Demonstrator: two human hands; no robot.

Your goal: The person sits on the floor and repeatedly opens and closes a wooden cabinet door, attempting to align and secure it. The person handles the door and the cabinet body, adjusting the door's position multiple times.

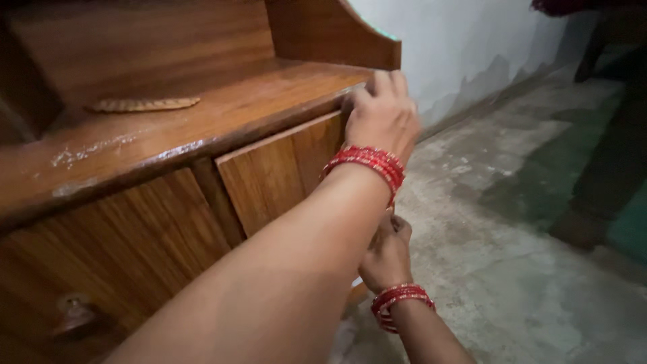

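Wooden cabinet (168, 135) fills frame left; our left hand (382, 118) grips its shelf edge, right hand (385, 256) curled below, grip unclear.

A wooden cabinet's glossy brown surface (222, 114) runs from the lower left to the upper right, smeared with pale dusty streaks near its front edge. A single long, brownish feather (143, 104) lies flat on it, toward the back, well apart from the right-hand end.
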